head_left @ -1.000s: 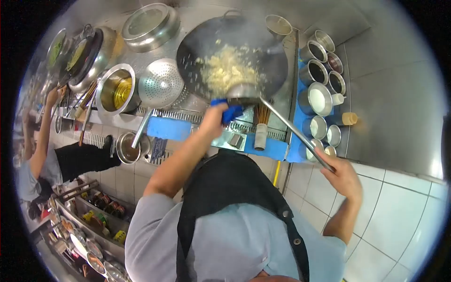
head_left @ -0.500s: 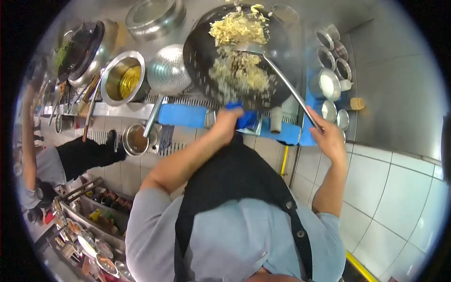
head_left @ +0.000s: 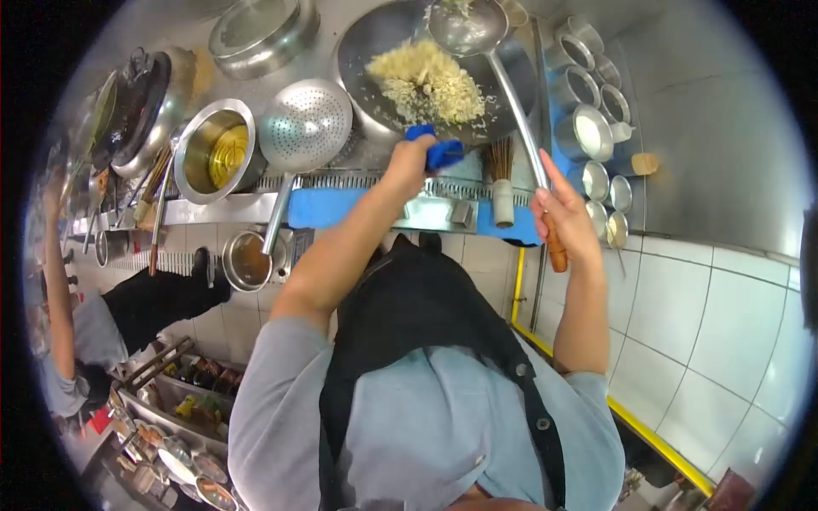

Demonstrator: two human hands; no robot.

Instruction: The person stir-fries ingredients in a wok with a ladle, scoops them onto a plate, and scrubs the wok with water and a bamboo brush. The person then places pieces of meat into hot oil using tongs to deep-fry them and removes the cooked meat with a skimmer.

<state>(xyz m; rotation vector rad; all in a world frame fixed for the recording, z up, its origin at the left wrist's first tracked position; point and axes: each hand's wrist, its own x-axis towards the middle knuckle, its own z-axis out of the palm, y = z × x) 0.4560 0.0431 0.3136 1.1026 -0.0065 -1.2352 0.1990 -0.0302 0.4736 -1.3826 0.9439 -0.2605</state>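
Observation:
My left hand [head_left: 409, 162] is closed on a blue cloth [head_left: 443, 154] at the near rim of a large dark wok [head_left: 362, 72]; the part of the wok under the cloth is hidden. A blurred heap of yellowish rice with egg-like pieces [head_left: 430, 85] lies in the wok. My right hand [head_left: 569, 213] is wrapped around the long handle of a metal ladle [head_left: 469, 27], whose wooden end points toward me. The ladle's bowl hangs over the far right side of the wok, above the food, with a few bits in it.
Left of the wok are a perforated strainer [head_left: 305, 126] and a pot of yellow oil [head_left: 179, 166]. A bamboo brush [head_left: 503, 202] stands at the front edge. Several metal seasoning cups [head_left: 583, 134] line the right. Another person [head_left: 158, 281] is at far left.
The wok has moved away from me with my left hand. Food that was flying above it is now gathered in one heap. The ladle has risen out of the wok's middle toward its far right.

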